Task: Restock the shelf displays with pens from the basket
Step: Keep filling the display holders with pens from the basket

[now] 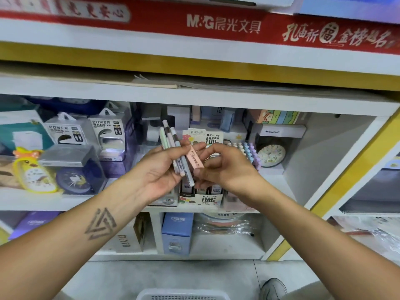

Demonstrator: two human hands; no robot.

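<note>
My left hand (161,169) grips a bundle of several pastel pens (173,146), their tips pointing up toward the shelf. My right hand (223,167) pinches a small pink box (196,159) that lies against the pens. Both hands hover in front of a cardboard lead-refill display (202,195) on the middle shelf. Part of a white basket (184,296) shows at the bottom edge, on the floor.
Power bank packs (108,135) and clocks (73,180) fill the shelf at left. A green alarm clock (271,153) and pastel pens (246,151) stand at right. A blue box (177,232) sits on the lower shelf. My shoe (273,289) is on the floor.
</note>
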